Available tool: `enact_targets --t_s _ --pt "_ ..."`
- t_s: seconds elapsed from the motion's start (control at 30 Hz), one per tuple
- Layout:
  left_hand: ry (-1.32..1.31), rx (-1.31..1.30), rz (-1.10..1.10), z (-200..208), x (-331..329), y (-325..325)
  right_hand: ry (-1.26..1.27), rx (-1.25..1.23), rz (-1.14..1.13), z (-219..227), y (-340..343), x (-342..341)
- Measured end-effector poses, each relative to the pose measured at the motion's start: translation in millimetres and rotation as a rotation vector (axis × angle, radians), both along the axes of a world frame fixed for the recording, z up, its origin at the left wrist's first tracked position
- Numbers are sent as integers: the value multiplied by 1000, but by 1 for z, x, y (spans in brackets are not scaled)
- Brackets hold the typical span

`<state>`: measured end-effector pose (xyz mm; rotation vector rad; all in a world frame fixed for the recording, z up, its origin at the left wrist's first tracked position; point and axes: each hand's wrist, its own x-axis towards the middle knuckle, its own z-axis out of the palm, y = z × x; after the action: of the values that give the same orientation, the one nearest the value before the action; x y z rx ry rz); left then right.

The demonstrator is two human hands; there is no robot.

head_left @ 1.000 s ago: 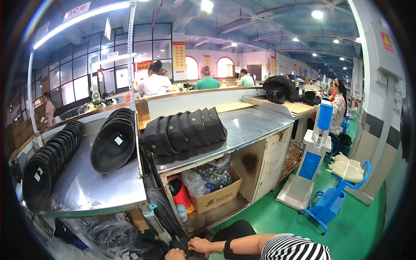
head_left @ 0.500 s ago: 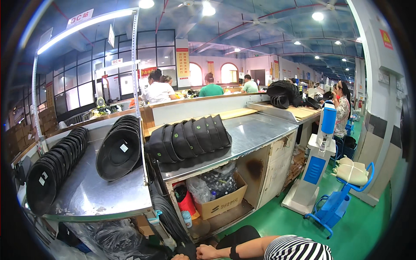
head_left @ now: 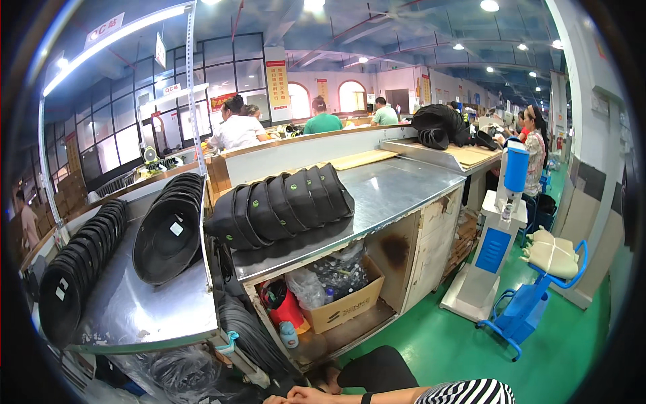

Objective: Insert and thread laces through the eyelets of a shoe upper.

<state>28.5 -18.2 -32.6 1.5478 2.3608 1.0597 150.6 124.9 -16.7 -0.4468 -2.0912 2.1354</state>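
Observation:
My right hand [head_left: 307, 395] lies low in the lap at the bottom edge, its fingers curled. A black band circles its wrist and a striped sleeve covers the upper arm. Just left of it shows a small part of my left hand [head_left: 274, 399], close against it; its fingers are mostly cut off by the edge. What the right fingers close on, if anything, is hidden. In front, a row of nested black moulded shells [head_left: 282, 205] with small green marks lies on a metal-topped bench [head_left: 397, 192]. The hands are apart from it.
Two more stacks of black shells, a long row [head_left: 81, 269] and a shorter one [head_left: 168, 232], rest on the left metal table [head_left: 145, 313]. Below the bench sits a cardboard box [head_left: 346, 303] with plastic bags. A grey-and-blue stand [head_left: 494, 249] and blue cart [head_left: 521, 323] stand right.
The view has shifted a little, so the left table and shells sit further left. My hands stay together at the bottom edge. A person now shows at the far left.

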Motion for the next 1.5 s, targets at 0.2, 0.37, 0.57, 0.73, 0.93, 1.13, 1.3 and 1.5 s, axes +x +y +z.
enact_targets --t_s 0.2,0.37,0.57,0.73,0.93,1.13,1.3,1.5 --pt "-274 197 264 23 18 -22 -9 -173 205 9 8 8" --pt "-800 169 344 -107 0 -71 119 -98 184 10 -9 10" --pt "-296 -980 135 -5 17 -77 260 -303 519 111 -33 49" --pt "-1130 -348 -100 4 15 -93 140 -223 494 95 -7 25" --pt "11 131 313 13 44 -59 132 -230 434 69 22 -7" --pt "-279 -147 236 -117 -2 -61 85 -183 490 74 17 -4" --pt "-462 -269 212 -50 15 -70 94 -180 444 61 29 -6" --pt "-1038 -165 -428 82 77 -49 89 -153 425 72 45 1"
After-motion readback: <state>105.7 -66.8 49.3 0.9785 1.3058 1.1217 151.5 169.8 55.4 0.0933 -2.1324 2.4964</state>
